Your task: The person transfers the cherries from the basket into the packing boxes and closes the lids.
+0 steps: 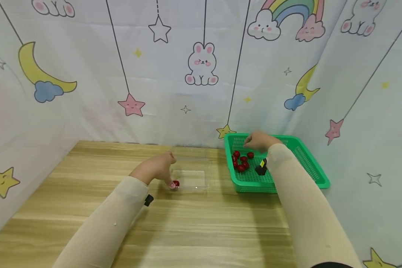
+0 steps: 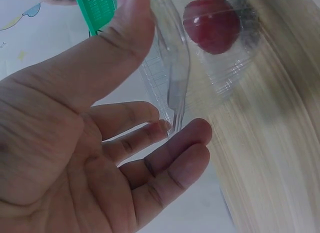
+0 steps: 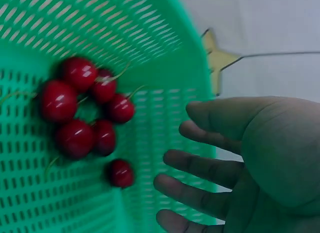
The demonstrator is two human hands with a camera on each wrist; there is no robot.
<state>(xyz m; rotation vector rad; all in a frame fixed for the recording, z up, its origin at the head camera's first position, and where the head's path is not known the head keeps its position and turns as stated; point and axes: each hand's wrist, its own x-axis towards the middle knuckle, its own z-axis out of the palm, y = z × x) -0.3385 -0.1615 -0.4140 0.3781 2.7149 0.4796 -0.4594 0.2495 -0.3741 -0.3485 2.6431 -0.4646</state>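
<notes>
A sleeve [image 1: 305, 197] partly hides the green basket [image 1: 254, 187].

"What's that basket [image 1: 254, 184] at the worktop's [image 1: 201, 230] far right corner made of?"
"Green plastic, perforated, with a smooth rim. The cherries [image 3: 75, 138] inside are smooth and glossy."
"And the box [image 1: 192, 179] near the far edge?"
"Thin clear plastic, shiny, ribbed in places."
"The worktop itself?"
"Wood-grained, smooth, faintly glossy. Beyond its far edge, the printed curtain [image 1: 160, 74] looks like creased cloth; the sleeves [image 1: 104, 219] are matt fabric."
</notes>
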